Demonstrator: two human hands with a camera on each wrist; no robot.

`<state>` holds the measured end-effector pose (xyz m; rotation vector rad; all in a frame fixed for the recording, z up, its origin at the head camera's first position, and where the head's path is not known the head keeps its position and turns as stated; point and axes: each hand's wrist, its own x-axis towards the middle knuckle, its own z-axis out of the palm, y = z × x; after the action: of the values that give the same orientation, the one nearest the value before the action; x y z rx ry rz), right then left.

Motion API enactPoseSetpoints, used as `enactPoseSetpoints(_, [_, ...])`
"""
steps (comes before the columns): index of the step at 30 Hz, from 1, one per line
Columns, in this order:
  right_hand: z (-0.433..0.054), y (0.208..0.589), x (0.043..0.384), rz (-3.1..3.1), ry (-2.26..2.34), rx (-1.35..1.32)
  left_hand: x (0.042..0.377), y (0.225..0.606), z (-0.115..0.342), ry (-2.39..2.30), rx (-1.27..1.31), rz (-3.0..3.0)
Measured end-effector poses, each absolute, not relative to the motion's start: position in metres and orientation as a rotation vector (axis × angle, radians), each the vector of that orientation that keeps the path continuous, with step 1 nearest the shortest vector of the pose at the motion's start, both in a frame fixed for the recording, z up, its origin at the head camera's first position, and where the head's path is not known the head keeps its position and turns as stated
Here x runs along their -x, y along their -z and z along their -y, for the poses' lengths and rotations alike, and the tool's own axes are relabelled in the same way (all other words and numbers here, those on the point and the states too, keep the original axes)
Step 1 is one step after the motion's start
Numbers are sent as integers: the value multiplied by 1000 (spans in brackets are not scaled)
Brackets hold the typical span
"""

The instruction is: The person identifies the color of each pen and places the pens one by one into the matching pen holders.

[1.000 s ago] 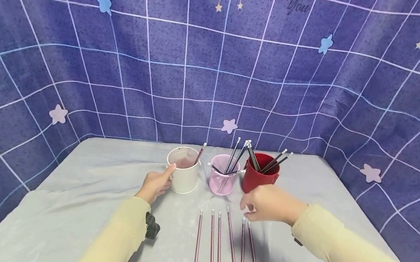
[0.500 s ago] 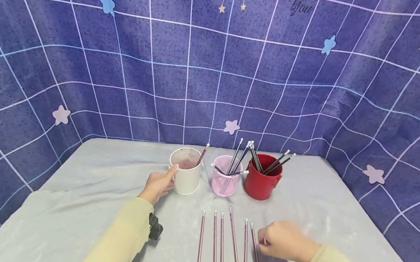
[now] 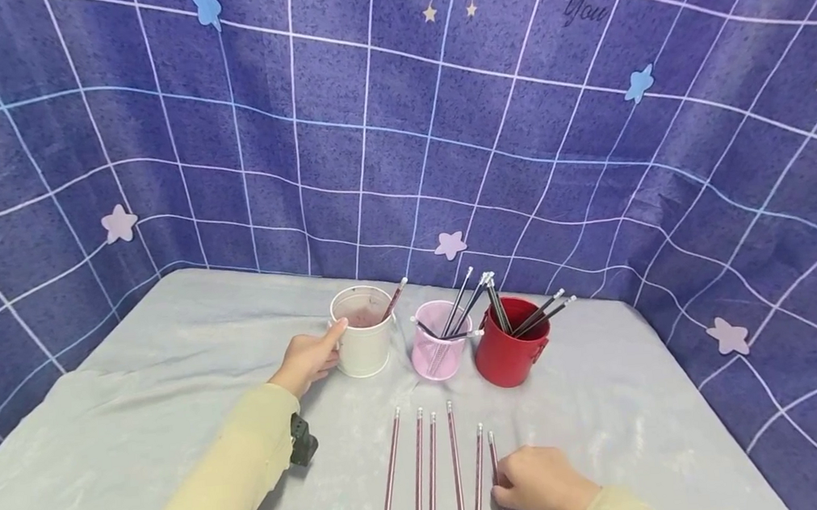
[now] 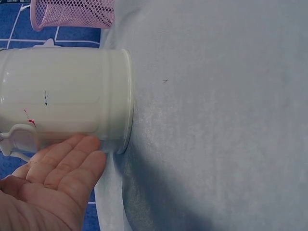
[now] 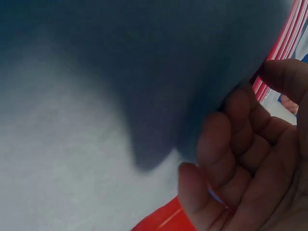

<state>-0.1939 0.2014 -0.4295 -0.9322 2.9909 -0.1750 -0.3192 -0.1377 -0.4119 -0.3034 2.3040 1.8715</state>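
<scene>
Outermost pencil, governing relation (judged): one slim, glossy maroon pencil with a pale eraser end, lower centre of the frame, last at the right of its row. Long axis runs from mid-frame to the bottom edge, eraser end uppermost in the frame. The right hand is far the nearer, just at its right side; the left hand is up and to the left, well apart.

Left hand, state: left of centre; fingers loosely extended against the outer wall of the bucket, as the left wrist view shows; thumb straight, tip at the rim.

White bucket: cream-white, cylindrical bucket of metal look, upright, centre of the frame; contains one maroon pencil leaning to the right.

Pencil row: five further maroon pencils, lower centre, side by side, slightly fanned, on the table with its pale grey cloth; lower ends cut off by the frame.

Pink cup: pink mesh cylinder, right of the white bucket, apart from it; holds black pencils at mixed angles.

Red bucket: red cylindrical bucket, right of centre, near the pink cup; holds black pencils.

Right hand, state: lower right of centre; fingers curled, thumb close to the forefinger, over the outermost pencil; whether they pinch it, cannot tell.
</scene>
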Motion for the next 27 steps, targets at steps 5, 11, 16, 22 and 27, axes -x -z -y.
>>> enactPoseSetpoints(5, [-198, 429, 196, -2970, 159, 850, 320, 412, 136, -1877, 305, -2286])
enactPoseSetpoints(11, [-194, 428, 198, -2924, 182, 795, 319, 412, 137, -1872, 298, -2297])
enactPoseSetpoints(16, [-192, 430, 200, -2908, 271, 729, 318, 410, 139, -1871, 311, -2302])
enactPoseSetpoints(22, [-191, 427, 200, -2905, 325, 617, 319, 409, 136, -1888, 310, -2291])
enactPoseSetpoints(27, [-189, 425, 201, -2916, 298, 583, 318, 411, 136, -1876, 315, -2297])
